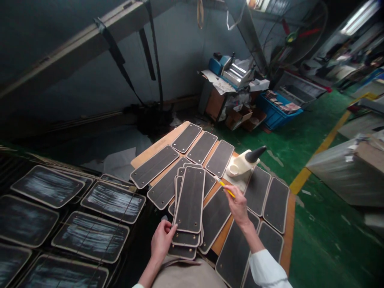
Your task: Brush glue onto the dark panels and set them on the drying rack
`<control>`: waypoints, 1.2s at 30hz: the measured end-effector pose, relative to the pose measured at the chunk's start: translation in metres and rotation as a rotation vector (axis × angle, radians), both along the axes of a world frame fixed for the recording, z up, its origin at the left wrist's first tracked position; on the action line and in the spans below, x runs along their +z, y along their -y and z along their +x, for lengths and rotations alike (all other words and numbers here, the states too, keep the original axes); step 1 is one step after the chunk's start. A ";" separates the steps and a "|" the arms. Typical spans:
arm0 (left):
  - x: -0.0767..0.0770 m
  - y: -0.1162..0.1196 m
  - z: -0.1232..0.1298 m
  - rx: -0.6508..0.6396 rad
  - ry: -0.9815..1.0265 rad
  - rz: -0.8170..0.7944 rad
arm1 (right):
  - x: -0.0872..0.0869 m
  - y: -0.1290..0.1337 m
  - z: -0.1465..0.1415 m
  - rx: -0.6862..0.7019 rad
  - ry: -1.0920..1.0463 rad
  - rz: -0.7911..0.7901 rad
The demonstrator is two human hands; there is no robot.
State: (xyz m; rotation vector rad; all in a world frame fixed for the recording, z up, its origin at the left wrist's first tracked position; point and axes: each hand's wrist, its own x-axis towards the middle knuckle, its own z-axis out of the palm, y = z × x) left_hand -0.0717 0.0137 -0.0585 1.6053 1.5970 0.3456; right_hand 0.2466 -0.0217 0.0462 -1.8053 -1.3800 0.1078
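My right hand [240, 206] is closed round a thin yellow-handled brush [226, 188]. Its pale tip is above the board, near the far right of a stack of dark rectangular panels. My left hand [163, 240] pinches the near left corner of the top panel [190, 200], which has a light rim and small holes or studs at its ends. Just beyond the brush stands a cream-coloured plastic pot [240, 164] with a black conical spout. More dark panels [217, 216] lie spread around the stack on a tan board [289, 240].
At left, a wire rack [99, 260] carries several panels with streaky whitish coating. A blue-and-silver roller machine [234, 72] stands on a bench at the back, beside a blue crate [279, 110]. A large fan [292, 38] is behind. Green floor [327, 236] runs along the right.
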 end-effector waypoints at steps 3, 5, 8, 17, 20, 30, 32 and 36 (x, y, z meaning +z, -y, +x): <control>0.002 0.000 0.002 0.005 0.007 -0.004 | 0.002 -0.013 -0.025 0.120 0.003 -0.060; 0.003 -0.001 0.003 0.004 0.012 -0.009 | 0.000 -0.024 -0.031 0.151 0.038 -0.094; 0.004 -0.002 0.005 0.007 0.006 -0.023 | -0.001 -0.044 -0.030 0.164 0.111 -0.116; 0.008 -0.005 0.005 0.045 0.015 -0.054 | -0.008 -0.083 -0.023 0.197 0.271 -0.150; 0.006 -0.005 0.005 0.053 0.024 -0.059 | -0.010 -0.077 -0.029 0.208 0.313 -0.179; -0.002 -0.005 0.003 0.082 0.053 -0.062 | 0.003 0.037 -0.089 0.394 0.240 -0.435; -0.004 -0.006 0.003 0.082 0.053 -0.068 | 0.009 0.057 -0.101 0.445 0.181 -0.485; -0.005 -0.006 0.002 0.081 0.063 -0.073 | 0.020 0.044 -0.098 0.499 0.083 -0.482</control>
